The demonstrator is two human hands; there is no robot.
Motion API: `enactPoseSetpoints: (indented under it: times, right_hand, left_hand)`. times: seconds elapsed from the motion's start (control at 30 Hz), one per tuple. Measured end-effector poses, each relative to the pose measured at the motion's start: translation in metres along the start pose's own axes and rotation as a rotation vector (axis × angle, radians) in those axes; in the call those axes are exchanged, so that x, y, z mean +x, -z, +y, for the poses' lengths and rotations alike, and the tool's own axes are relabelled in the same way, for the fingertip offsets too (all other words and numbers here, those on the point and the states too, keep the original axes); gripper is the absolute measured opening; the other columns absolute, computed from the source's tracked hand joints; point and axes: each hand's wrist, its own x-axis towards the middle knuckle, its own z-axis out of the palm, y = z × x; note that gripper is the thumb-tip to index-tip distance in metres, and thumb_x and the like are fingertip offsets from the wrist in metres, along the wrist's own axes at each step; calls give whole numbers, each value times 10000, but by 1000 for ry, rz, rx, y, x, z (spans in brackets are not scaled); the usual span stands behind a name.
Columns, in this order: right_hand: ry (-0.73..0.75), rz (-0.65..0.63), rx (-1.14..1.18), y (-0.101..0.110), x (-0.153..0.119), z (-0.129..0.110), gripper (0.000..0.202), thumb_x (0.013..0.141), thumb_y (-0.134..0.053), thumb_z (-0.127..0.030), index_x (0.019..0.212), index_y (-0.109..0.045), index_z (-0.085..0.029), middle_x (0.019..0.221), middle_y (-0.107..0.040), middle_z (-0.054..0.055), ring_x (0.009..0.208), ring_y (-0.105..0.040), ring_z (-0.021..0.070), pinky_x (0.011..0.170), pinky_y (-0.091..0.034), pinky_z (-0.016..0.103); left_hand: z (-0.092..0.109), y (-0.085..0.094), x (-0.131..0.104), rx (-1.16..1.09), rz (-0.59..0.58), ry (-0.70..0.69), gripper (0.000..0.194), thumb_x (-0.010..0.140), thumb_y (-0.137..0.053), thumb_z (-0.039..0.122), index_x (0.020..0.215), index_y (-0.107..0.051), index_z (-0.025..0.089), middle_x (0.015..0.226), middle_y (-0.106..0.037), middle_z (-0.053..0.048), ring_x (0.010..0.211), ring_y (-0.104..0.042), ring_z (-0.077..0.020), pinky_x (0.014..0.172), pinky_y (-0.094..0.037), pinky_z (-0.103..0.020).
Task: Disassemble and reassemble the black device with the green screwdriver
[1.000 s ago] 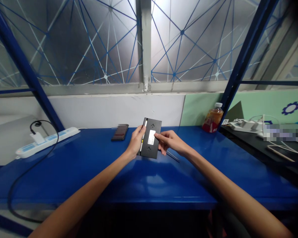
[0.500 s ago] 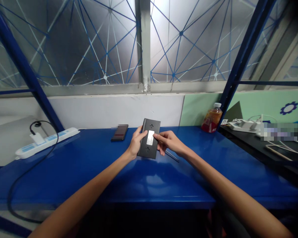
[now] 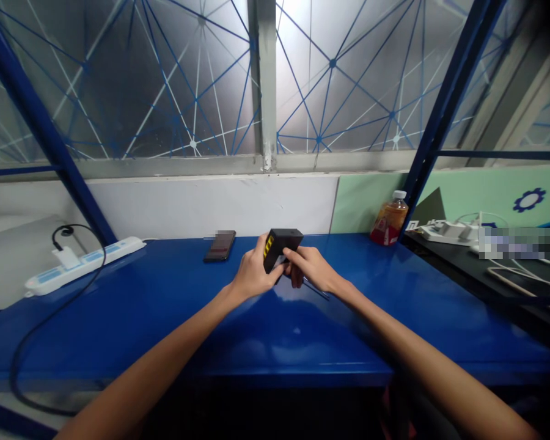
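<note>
Over the desk I hold a small black box [image 3: 286,238] that looks like a network switch, with a row of yellow ports along its left side. My left hand [image 3: 253,269] is closed around its left and lower part, thumb near the bottom. My right hand [image 3: 310,267] grips its right side, thumb on the face near a partly covered pale label. Under my right fingers a thin dark rod [image 3: 317,288] points down to the right; I cannot tell whether the hand touches it. Left of my hands a dark phone [image 3: 220,246] lies on the blue desk [image 3: 174,299].
A white power strip [image 3: 85,267] with a plugged-in charger and black cable [image 3: 41,318] lies at the left. A drink bottle [image 3: 388,220] stands at the back right. Beyond it, white cables and adapters [image 3: 458,231] sit on a black surface. Blue frame posts rise on both sides.
The network switch has tipped from showing its broad labelled face to showing its narrow side and yellow ports. My left hand has turned with it. My right hand stays close to the same place.
</note>
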Motion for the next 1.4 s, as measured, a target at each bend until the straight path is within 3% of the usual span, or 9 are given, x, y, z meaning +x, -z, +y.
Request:
enactPoseSetpoints:
  times: [0.27,0.43,0.6,0.8,0.9,0.97,1.1,1.2,1.4]
  right_hand:
    - [335,135,-435,-6,-7,-4,404,780,-660,-570,773,-631,-167,671,-673,36,566,-576,139,540,-440,258]
    - [362,279,-538,-14,-9,2,445,785,-629,-608,722,-598,-168,625,-617,40,548,-532,143,532,-404,278]
    - [370,323,-546,-18,-11,5,449,775,-626,-618,699,-576,-178,608,-606,41,536,-518,144,533,-394,287]
    - [231,301,-426,-19,-9,-1,450,747,-666,-616,682,-604,-175,588,-637,38,529,-567,154,507,-420,274]
    - [78,211,-188,-18,-8,-2,422,764,-671,-591,739,-643,-171,514,-629,24,457,-595,156,473,-456,266]
    - [-8,126,-1,-17,-7,-1,432,789,-651,-589,723,-648,-162,469,-619,29,398,-594,155,443,-470,263]
    - [-142,-2,237,-12,-1,2,565,806,-593,-646,538,-595,-148,413,-604,73,334,-580,165,366,-456,255]
    - [-155,-11,256,-11,2,5,617,807,-574,-669,477,-579,-148,373,-577,71,304,-557,155,330,-426,240]
    - [-134,136,70,-14,1,4,632,774,-567,-726,469,-548,-173,411,-598,64,315,-559,148,327,-417,234]
  left_hand:
    - [0,-7,-15,-129,143,5,560,698,-758,293,1225,-576,231,1151,-678,-117,981,-675,-300,891,-506,-362]
    - [-1,-9,-16,-93,140,-66,546,719,-743,295,1229,-565,220,1207,-658,-126,1040,-661,-300,944,-503,-368]
    - [-2,-9,-19,-35,107,-100,568,731,-727,291,1258,-529,212,1242,-637,-130,1060,-652,-297,955,-498,-367]
    - [1,-6,-16,-34,98,-36,631,690,-718,249,1285,-508,222,1153,-669,-113,923,-680,-287,846,-520,-355]
    - [6,2,-7,-95,-8,-13,707,660,-717,234,1330,-490,230,1111,-676,-95,918,-672,-301,845,-502,-375]
    - [9,7,0,-85,-113,-35,790,686,-699,238,1418,-401,215,1085,-676,-102,916,-665,-302,841,-492,-386]
    - [10,12,9,-117,-123,0,965,701,-737,294,1516,-227,206,1164,-642,-133,975,-642,-310,891,-466,-411]
    - [8,8,9,-65,-68,48,1049,671,-778,358,1529,-197,200,1226,-611,-167,1061,-610,-357,921,-446,-453]
    - [13,-4,1,125,-10,133,1194,578,-826,413,1542,-152,210,1382,-485,-222,1040,-619,-413,883,-452,-479]
